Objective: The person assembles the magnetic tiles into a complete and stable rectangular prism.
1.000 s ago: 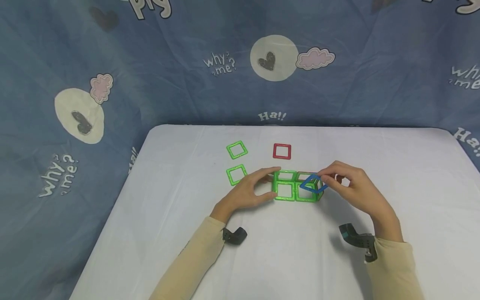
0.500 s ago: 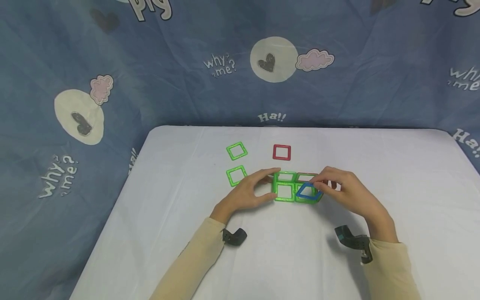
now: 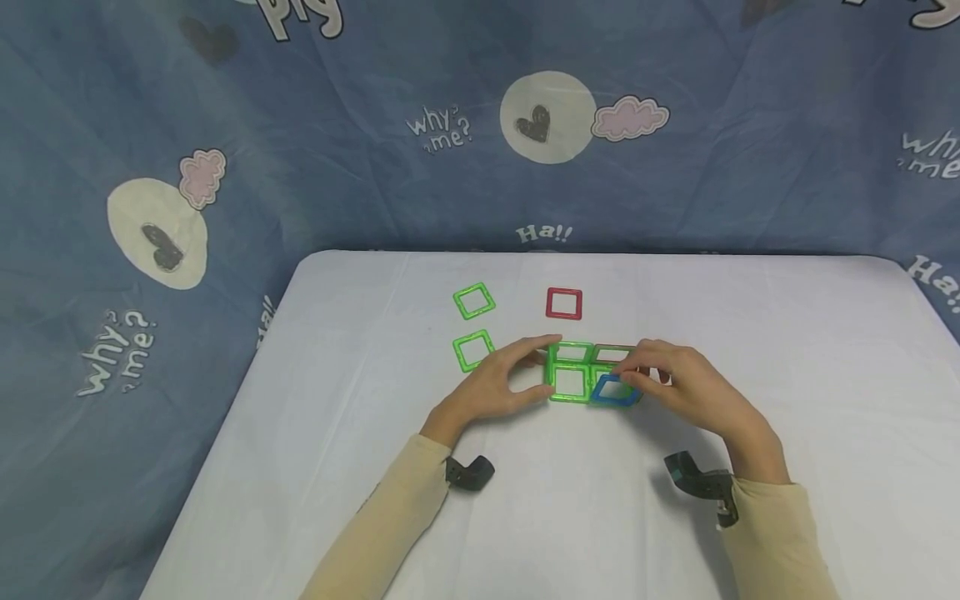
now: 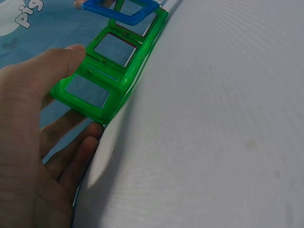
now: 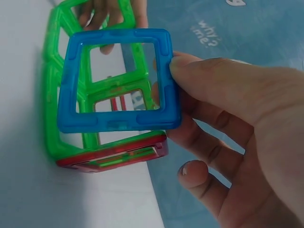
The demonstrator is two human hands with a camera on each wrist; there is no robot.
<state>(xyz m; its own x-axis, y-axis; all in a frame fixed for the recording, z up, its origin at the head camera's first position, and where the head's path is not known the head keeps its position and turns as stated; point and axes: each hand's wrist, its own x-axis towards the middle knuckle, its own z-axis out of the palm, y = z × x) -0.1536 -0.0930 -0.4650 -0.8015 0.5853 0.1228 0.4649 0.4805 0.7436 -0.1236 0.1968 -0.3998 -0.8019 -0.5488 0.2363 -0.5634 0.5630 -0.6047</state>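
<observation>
A box-like frame of green square magnetic tiles point(image 3: 572, 364) stands on the white table. My left hand point(image 3: 498, 383) holds its left end, thumb at the near side and fingers at the far side. My right hand point(image 3: 678, 379) pinches a blue square magnetic tile point(image 5: 118, 121) by one edge between thumb and fingers. In the head view the blue tile overlaps the near right part of the frame, tilted. A red tile point(image 5: 78, 160) forms the frame's right end in the right wrist view. In the left wrist view, the blue tile point(image 4: 130, 19) shows at the frame's far end.
Two loose green square tiles, one farther back point(image 3: 481, 312) and one nearer point(image 3: 468, 336), lie beyond my left hand. A loose red square tile point(image 3: 564, 317) lies behind the frame. A blue printed curtain point(image 3: 450, 192) hangs behind the white table point(image 3: 562, 517).
My right hand has moved left and slightly toward me, bringing the blue tile down to the near right part of the green frame. The left hand keeps its hold in place.
</observation>
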